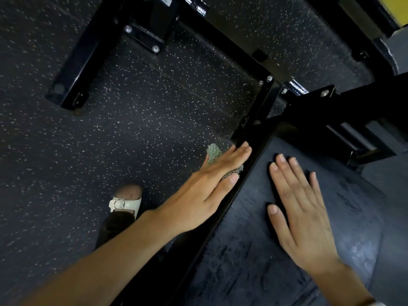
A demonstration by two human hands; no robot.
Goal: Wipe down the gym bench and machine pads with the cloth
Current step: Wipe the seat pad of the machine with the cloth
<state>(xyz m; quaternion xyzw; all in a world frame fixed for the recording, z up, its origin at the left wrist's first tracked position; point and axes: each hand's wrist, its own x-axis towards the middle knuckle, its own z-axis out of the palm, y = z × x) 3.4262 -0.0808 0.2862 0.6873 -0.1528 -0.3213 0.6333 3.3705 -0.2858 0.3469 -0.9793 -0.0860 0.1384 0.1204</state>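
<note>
A black padded gym bench (254, 250) runs from the lower middle toward the upper right. My left hand (212, 184) presses a grey-green cloth (213, 153) flat against the bench's left side edge, fingers straight; most of the cloth is hidden under the palm. My right hand (298, 208) lies flat on top of the pad, fingers straight and spread, holding nothing.
Black steel machine frame bars (86, 51) bolted to the speckled rubber floor (66, 162) cross the top of the view. The bench's bracket (313, 102) joins the frame at upper right. My foot in a white sandal (125, 203) stands left of the bench.
</note>
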